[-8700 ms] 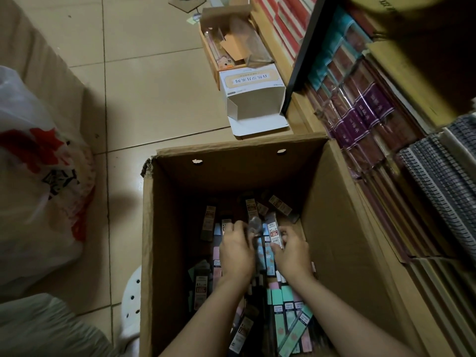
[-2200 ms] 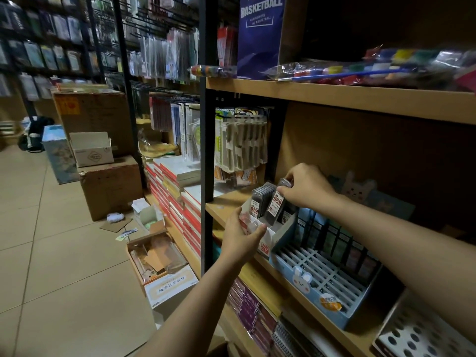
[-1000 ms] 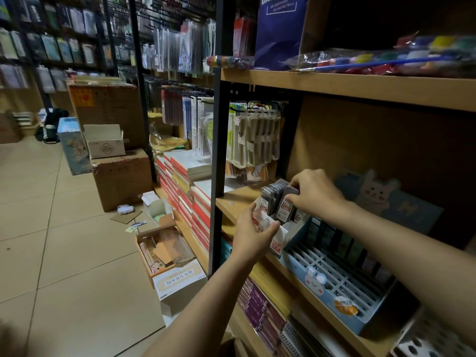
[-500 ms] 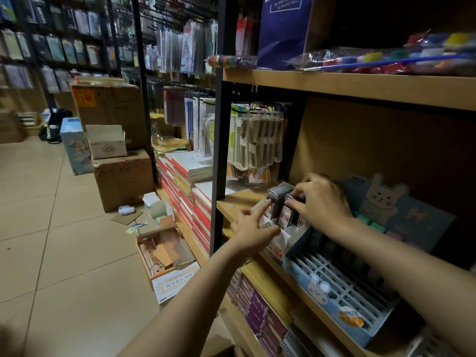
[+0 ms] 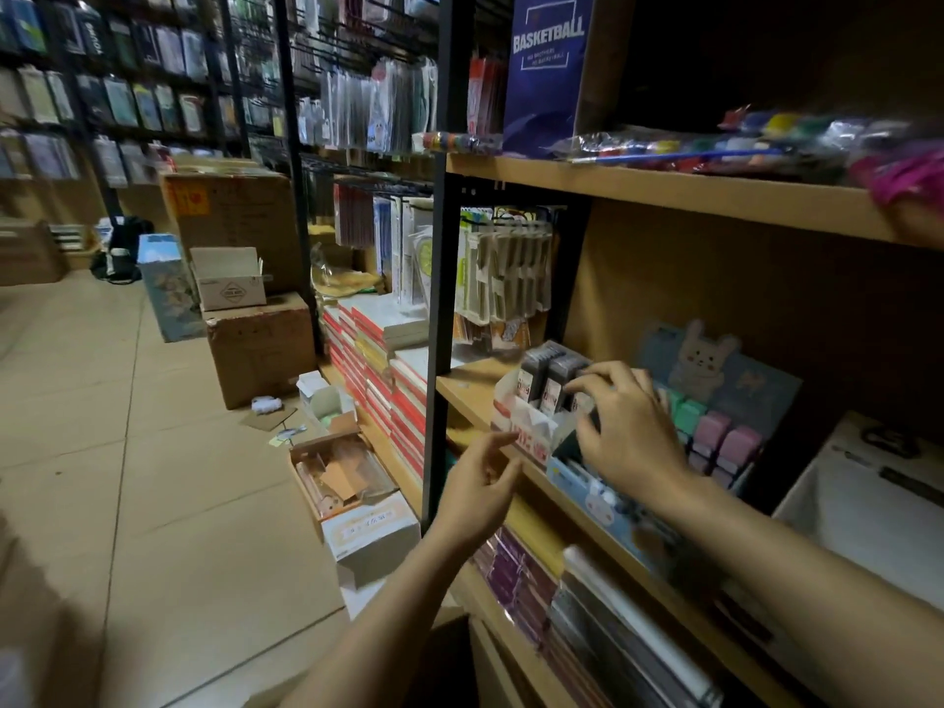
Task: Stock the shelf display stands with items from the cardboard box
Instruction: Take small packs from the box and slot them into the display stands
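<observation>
Shelf-side, right hand (image 5: 626, 442) fingers (image 5: 587, 383) touch packs (image 5: 554, 378).

a small white display stand (image 5: 526, 426) with red lettering sits on the wooden shelf (image 5: 472, 388), packed with dark upright packets (image 5: 549, 373) bearing white labels. just beside it stands a pale blue bunny display stand (image 5: 715, 370) holding green and pink items (image 5: 715, 431).

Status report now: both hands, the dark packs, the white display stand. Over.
Left hand open, off the white display stand. Right hand open, fingertips at the dark packs, which stand upright in the stand. Nothing blocking.
</observation>
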A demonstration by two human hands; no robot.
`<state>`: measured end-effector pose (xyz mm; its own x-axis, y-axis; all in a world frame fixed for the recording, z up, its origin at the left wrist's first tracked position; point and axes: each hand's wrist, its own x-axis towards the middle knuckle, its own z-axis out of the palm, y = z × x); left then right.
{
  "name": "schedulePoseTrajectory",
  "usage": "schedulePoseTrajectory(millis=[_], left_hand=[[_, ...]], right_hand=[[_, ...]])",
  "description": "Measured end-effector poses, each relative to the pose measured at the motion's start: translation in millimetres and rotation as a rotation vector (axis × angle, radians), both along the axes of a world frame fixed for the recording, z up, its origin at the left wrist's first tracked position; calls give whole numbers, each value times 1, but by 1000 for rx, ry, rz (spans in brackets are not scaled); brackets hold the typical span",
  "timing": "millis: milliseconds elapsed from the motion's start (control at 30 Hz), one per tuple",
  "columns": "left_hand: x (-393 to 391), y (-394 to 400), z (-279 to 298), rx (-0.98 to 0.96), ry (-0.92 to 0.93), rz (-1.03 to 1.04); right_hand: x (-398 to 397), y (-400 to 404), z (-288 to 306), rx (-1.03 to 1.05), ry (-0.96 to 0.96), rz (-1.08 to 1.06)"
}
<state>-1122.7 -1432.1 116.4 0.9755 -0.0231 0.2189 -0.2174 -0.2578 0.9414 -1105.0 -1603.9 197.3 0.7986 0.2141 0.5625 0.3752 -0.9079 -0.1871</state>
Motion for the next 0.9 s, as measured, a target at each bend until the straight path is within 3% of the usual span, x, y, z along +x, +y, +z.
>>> schedulePoseTrajectory(millis=[100, 200, 333, 533, 667, 900], left_hand=[[-41, 14, -31, -106, -31, 110], [-89, 26, -77, -150, 27, 205], [-160, 34, -160, -128, 293, 389], [-242, 31, -266, -135, 719, 505], [-263, 31, -308, 12, 868, 487], [-264, 14, -359, 203, 1006, 241]], right_hand=[[-52, 19, -26, 146, 52, 170], [-97, 37, -77, 177, 233, 214], [-148, 47, -169, 168, 553, 166], [-193, 40, -282, 222, 965, 20], [-202, 40, -337, 146, 1132, -56], [-194, 45, -400, -134, 1312, 92]])
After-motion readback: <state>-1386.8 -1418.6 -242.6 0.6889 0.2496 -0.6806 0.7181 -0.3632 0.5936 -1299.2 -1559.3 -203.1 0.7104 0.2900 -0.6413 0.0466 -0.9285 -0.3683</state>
